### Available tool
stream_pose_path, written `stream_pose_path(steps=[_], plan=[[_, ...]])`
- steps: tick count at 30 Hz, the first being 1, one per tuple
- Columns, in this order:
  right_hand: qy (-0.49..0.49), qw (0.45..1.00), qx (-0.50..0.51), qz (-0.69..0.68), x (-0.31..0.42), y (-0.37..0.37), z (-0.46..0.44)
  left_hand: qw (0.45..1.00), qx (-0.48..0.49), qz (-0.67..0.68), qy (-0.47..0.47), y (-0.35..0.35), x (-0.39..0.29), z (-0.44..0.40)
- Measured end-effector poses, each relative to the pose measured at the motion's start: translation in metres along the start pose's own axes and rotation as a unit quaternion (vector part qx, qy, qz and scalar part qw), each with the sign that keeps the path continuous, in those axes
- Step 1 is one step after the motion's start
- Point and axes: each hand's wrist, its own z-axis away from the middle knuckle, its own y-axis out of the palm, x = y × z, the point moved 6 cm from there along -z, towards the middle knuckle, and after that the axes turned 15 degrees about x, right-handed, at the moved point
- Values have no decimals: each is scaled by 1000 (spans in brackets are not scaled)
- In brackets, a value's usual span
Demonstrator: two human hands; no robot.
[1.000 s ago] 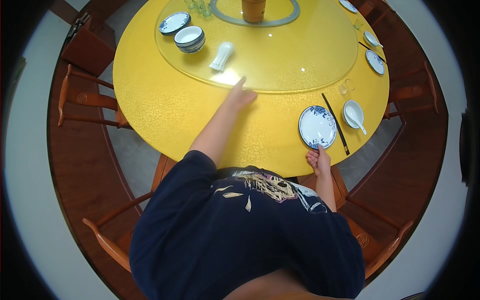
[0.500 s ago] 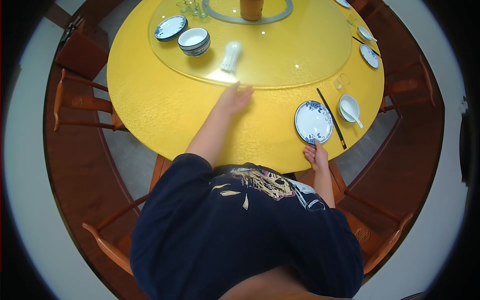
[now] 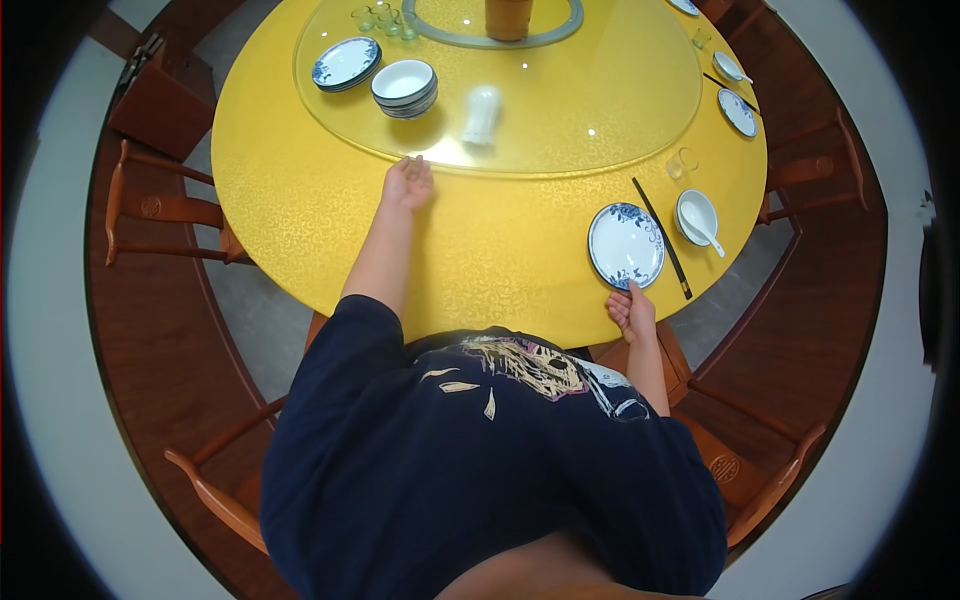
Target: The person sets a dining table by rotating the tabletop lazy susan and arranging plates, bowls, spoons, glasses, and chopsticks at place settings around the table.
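My left hand [image 3: 408, 183] is at the near edge of the glass turntable [image 3: 560, 150], its fingers loosely extended and holding nothing. Beyond it on the glass stand a stack of white bowls [image 3: 404, 82], a pile of blue-and-white plates [image 3: 346, 62] and a slightly blurred stack of white spoons [image 3: 482, 112]. My right hand [image 3: 632, 312] grips the near rim of a blue-patterned plate [image 3: 626, 246], thumb on top and fingers curled below the table edge. Right of that plate lie black chopsticks [image 3: 662, 238], then a bowl [image 3: 696, 215] with a white spoon [image 3: 711, 238] in it.
Glass cups [image 3: 683, 161] stand beyond the bowl, and several more [image 3: 385, 20] are on the turntable. A brown pot [image 3: 507, 18] stands at its centre. Another plate [image 3: 737, 113] and bowl [image 3: 730, 67] are at the right. Wooden chairs [image 3: 165, 207] surround the yellow-covered table [image 3: 300, 220].
The turntable has turned a little, carrying the bowls and spoons to the right. My left hand has moved left along its edge. My right hand and its plate have stayed nearly still.
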Motion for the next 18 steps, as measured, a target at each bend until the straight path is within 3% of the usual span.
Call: stream_pose_path(steps=[7,10,18], plan=[[-1,1000,1,1,-2,-1,-1,994,55,78,-49,0,16,-13],[-3,1000,3,0,-2,-1,-2,994,16,96,-59,2,20,-13],[-4,1000,1,-4,-2,-2,-2,996,43,37,-75,19,37,-5]])
